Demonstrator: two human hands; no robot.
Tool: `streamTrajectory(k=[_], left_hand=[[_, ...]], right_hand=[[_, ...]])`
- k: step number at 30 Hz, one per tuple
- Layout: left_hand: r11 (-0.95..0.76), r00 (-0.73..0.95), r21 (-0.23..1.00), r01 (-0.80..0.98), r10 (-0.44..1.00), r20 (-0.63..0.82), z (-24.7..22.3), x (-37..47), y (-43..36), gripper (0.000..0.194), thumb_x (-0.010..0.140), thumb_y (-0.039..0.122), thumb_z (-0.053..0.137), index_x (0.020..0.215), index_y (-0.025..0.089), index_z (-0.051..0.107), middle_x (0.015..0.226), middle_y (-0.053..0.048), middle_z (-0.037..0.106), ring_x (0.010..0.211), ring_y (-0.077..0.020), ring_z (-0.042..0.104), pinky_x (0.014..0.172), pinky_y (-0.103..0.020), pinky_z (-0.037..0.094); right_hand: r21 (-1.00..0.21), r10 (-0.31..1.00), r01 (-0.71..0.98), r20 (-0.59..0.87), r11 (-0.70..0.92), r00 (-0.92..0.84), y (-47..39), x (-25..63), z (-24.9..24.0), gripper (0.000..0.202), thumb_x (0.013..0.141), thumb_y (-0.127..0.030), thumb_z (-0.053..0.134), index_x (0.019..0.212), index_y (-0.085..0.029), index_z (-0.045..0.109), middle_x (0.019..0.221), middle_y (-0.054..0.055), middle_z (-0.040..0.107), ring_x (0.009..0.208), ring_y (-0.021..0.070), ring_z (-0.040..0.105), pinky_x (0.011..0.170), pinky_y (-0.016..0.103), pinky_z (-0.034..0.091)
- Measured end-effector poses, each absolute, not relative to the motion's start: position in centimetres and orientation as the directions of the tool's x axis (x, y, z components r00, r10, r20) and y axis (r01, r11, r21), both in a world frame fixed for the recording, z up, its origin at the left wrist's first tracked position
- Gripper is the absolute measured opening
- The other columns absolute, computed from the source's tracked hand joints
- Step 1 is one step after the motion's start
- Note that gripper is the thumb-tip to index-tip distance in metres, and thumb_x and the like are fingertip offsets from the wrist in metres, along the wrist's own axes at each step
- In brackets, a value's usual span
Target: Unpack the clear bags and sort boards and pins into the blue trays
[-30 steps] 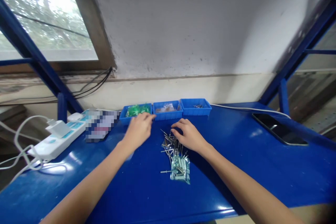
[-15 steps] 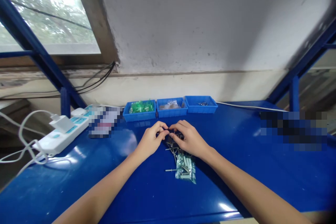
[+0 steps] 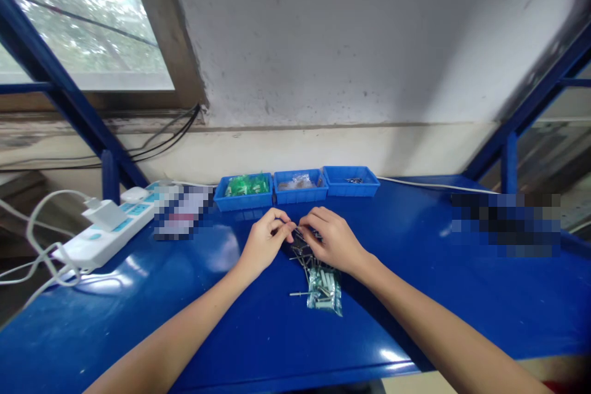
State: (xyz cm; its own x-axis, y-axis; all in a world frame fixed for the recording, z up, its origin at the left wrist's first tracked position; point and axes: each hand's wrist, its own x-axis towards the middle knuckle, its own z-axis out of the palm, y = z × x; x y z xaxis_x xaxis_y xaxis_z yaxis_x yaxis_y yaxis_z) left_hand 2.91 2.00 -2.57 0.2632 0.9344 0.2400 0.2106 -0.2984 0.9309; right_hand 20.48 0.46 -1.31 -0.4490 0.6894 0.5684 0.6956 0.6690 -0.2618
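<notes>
My left hand (image 3: 268, 237) has thumb and fingers pinched together over the blue table, on something too small to make out. Close on its right, my right hand (image 3: 331, 237) is curled, its fingertips bent down by a pile of thin metal pins (image 3: 302, 257); what they grip is hidden. Part of the pile lies under this hand. Just nearer to me is a clear plastic packet (image 3: 325, 291) with pale cylindrical pieces and metal pins in it. A single pin (image 3: 298, 293) lies at the packet's left side.
Three blue trays stand along the wall: one with green packets (image 3: 244, 200), one with clear packets (image 3: 301, 195), one with small metal parts (image 3: 351, 189). A white power strip (image 3: 99, 237) with plugs and cables lies left. Blurred-out items lie left and far right.
My hands have drawn slightly apart at the fingertips, and my right fingers now bend more toward the pile. The whole view has shifted a little.
</notes>
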Motion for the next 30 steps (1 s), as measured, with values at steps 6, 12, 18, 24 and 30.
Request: streamTrajectory(k=[6,12,18,24,30], left_hand=[[-0.458,0.270,0.788,0.412,0.887,0.374,-2.5,2.5,1.8,0.013,0.084,0.028,0.051,0.083,0.020,0.061,0.077,-0.001,0.067,0.074,-0.0162,0.063,0.070,-0.025,0.044],[-0.483,0.325,0.728,0.487,0.874,0.362,-2.7,2.4,2.0,0.020,0.088,0.030,0.046,0.086,0.021,0.063,0.080,0.000,0.068,0.076,-0.0172,0.062,0.072,-0.027,0.044],[-0.580,0.498,0.418,0.699,0.815,0.298,-3.4,2.7,2.1,0.019,0.086,0.024,0.052,0.102,0.027,0.062,0.103,-0.002,0.064,0.100,-0.0239,0.054,0.090,-0.042,0.033],[-0.569,0.525,0.334,0.751,0.822,0.220,-2.8,2.6,1.7,0.012,0.087,0.021,0.049,0.083,0.021,0.060,0.089,-0.002,0.062,0.090,-0.0227,0.052,0.084,-0.042,0.032],[-0.524,0.451,0.415,0.744,0.852,0.265,-3.8,2.0,2.8,0.015,0.090,0.019,0.043,0.081,0.019,0.055,0.088,-0.003,0.061,0.087,-0.0221,0.051,0.078,-0.037,0.036]], right_hand=[[-0.367,0.729,0.673,0.564,0.642,-0.387,0.7,20.9,-1.2,0.017,0.091,-0.023,0.042,0.086,-0.018,0.057,0.078,0.004,0.058,0.076,0.0160,0.053,0.069,0.028,0.042],[-0.252,0.673,0.700,0.607,0.668,-0.423,0.4,20.7,-1.4,0.015,0.090,-0.022,0.044,0.086,-0.019,0.057,0.076,0.005,0.061,0.072,0.0163,0.055,0.065,0.028,0.042],[-0.209,0.453,0.860,0.891,0.465,-0.029,1.9,23.9,0.3,0.019,0.090,-0.027,0.042,0.092,-0.020,0.060,0.080,0.007,0.066,0.069,0.0176,0.059,0.071,0.033,0.045],[-0.325,0.665,0.933,0.732,0.154,0.145,4.4,26.7,-0.7,0.029,0.087,-0.030,0.048,0.110,-0.017,0.059,0.071,0.005,0.066,0.065,0.0195,0.060,0.063,0.030,0.043],[-0.330,0.767,0.795,0.594,0.509,-0.244,2.0,21.8,-2.3,0.023,0.090,-0.031,0.046,0.103,-0.018,0.061,0.075,0.003,0.065,0.070,0.0159,0.060,0.066,0.027,0.043]])
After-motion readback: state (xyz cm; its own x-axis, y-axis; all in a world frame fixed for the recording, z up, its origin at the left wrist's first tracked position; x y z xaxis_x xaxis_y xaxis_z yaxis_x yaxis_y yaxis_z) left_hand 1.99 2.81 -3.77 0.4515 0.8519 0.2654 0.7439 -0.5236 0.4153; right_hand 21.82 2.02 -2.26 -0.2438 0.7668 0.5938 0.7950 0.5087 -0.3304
